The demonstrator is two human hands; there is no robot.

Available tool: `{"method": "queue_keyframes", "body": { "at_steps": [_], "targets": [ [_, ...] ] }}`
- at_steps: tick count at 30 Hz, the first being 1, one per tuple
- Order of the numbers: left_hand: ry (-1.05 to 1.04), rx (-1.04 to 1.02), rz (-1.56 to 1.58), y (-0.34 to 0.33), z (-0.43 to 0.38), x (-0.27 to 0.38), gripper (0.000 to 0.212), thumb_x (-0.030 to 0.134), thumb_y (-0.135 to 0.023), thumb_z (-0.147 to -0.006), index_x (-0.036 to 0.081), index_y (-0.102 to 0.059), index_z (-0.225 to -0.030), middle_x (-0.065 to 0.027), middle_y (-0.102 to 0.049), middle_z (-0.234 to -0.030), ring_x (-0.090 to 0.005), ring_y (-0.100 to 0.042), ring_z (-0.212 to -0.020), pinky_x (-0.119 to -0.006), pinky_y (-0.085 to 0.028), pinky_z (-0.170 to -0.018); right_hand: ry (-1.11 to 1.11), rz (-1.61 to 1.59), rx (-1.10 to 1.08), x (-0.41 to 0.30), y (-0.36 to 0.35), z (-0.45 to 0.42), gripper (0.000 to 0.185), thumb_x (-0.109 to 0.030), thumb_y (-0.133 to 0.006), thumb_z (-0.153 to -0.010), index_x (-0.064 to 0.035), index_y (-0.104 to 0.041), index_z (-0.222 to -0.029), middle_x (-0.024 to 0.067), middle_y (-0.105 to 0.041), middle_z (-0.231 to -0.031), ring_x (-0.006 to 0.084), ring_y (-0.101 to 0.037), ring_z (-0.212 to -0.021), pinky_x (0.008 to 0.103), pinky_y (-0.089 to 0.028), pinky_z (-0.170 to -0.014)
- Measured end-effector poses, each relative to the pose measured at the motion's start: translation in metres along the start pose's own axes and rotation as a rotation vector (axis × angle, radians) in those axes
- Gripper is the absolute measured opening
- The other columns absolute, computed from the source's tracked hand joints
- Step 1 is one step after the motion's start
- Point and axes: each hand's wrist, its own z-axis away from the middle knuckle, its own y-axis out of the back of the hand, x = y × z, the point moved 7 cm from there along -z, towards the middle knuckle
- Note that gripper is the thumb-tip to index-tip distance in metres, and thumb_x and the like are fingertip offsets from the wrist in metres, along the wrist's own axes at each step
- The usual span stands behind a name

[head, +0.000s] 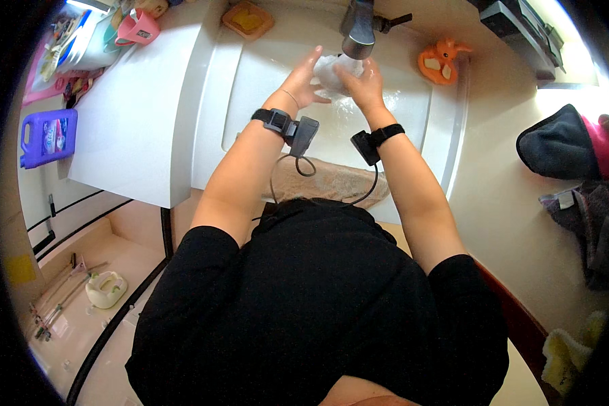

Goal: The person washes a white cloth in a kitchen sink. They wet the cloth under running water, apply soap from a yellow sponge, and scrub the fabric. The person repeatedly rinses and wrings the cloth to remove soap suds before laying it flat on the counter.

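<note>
Under the metal faucet (359,38) is a white, wet, rounded thing (331,75), blurred by water or foam, so its kind is unclear. My right hand (364,83) grips it from the right, with a finger or thumb across its front. On its left side, my left hand (297,83) is spread close against it, one digit pointing up and another showing below. The white thing hides the rest of those fingers. Water splashes into the white sink basin (264,122) beneath.
An orange soap dish (438,63) sits at the basin's right rim, another dish (247,20) at back left. A tan towel (325,180) lies along the front edge. Left is a white counter (132,122) with a pink cup (139,29); beside it, a purple jug (49,138). Cloths (561,144) hang right.
</note>
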Motion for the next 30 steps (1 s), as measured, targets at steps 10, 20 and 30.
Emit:
{"method": "queue_keyframes", "body": {
  "at_steps": [10,20,30],
  "targets": [
    [0.078,-0.099,0.439,-0.015,-0.006,-0.022,0.043,0.041,-0.055,-0.079,0.008,-0.052,-0.106,-0.0112,-0.052,-0.110,-0.0322,-0.047,-0.106,-0.060,-0.031,-0.090,-0.242,-0.469,0.012,0.024,-0.008,0.012,0.025,-0.021,-0.056,-0.082,-0.0022,-0.055,-0.099,0.0063,-0.057,-0.091,0.0157,-0.052,-0.083,0.0298,-0.042,-0.074],
    [-0.702,0.249,-0.350,-0.020,0.013,0.001,0.024,0.020,-0.060,-0.074,-0.002,-0.061,-0.082,-0.0119,-0.062,-0.079,-0.0179,-0.057,-0.072,-0.028,-0.044,-0.067,-1.062,-0.803,-0.330,0.024,-0.024,0.048,0.046,-0.049,-0.043,-0.081,-0.0151,-0.047,-0.113,0.0099,-0.052,-0.110,0.0306,-0.051,-0.101,0.0581,-0.037,-0.082],
    [-0.708,0.135,-0.124,-0.046,0.031,0.023,0.027,0.020,-0.053,-0.079,-0.001,-0.056,-0.062,-0.0055,-0.053,-0.057,-0.0129,-0.049,-0.054,-0.027,-0.040,-0.053,-1.083,-1.101,-0.428,0.023,-0.050,0.052,0.033,-0.043,-0.051,-0.080,-0.0151,-0.054,-0.098,0.0063,-0.057,-0.091,0.0199,-0.058,-0.082,0.0381,-0.049,-0.066]
  ]
}}
